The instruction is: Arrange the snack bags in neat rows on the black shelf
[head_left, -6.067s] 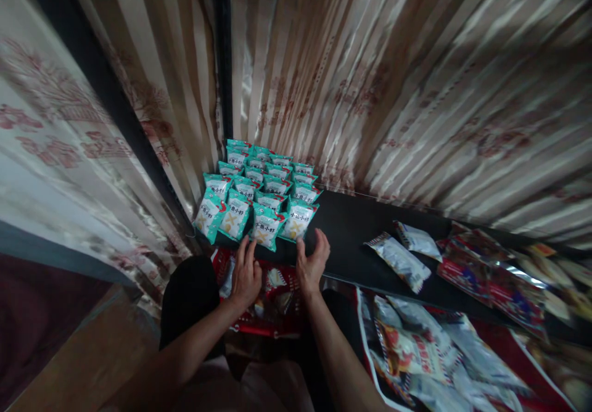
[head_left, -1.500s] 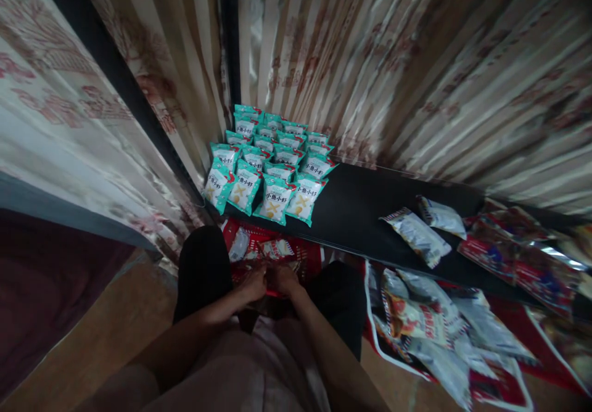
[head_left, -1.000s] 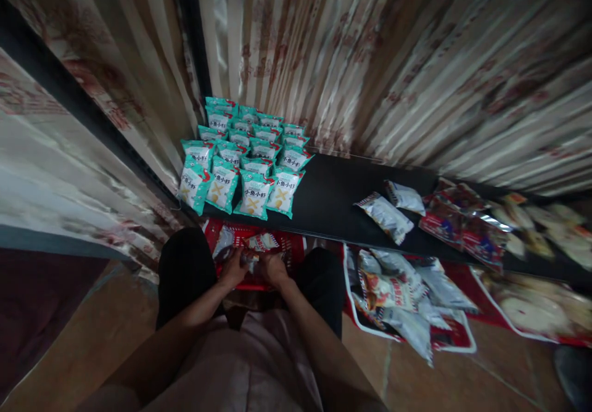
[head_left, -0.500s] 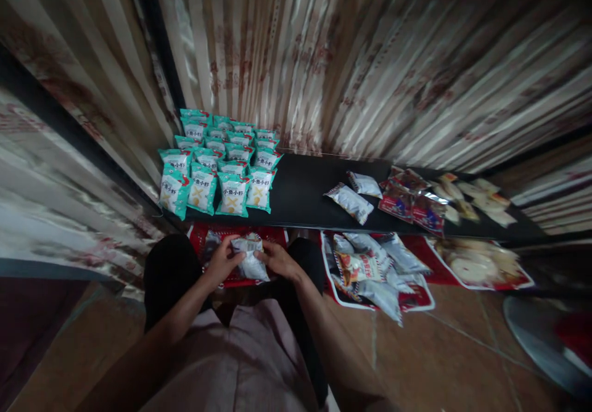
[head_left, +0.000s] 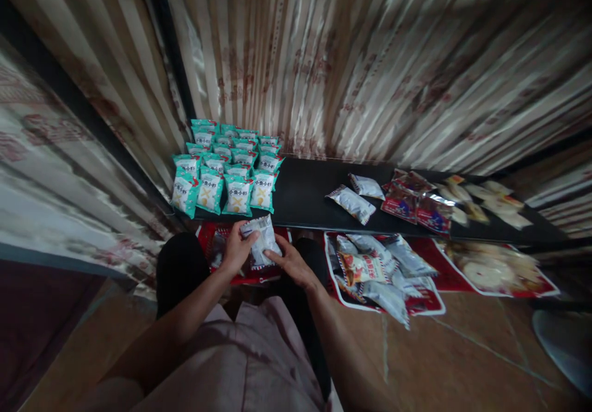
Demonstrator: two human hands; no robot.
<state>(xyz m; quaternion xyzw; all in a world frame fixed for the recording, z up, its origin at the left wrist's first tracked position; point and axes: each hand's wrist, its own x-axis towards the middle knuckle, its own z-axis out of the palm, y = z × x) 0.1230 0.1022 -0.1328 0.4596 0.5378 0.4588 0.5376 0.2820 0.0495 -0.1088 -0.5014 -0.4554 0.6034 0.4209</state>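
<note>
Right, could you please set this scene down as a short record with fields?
Held: silvery packet, printed side not clear
Hands: left grip and right grip, both on that packet
Between the knees: red basket
Black shelf, left end: teal packets in rows
Shelf, farther right: two loose packets, then red packs, then pale packets
Below shelf: white-rimmed basket with more packets
Backdrop: striped curtain

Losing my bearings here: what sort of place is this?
Probably a small snack display, perhaps a shop corner: teal snack bags arranged in rows on a black shelf, red baskets holding packets below, patterned curtains behind.
</note>
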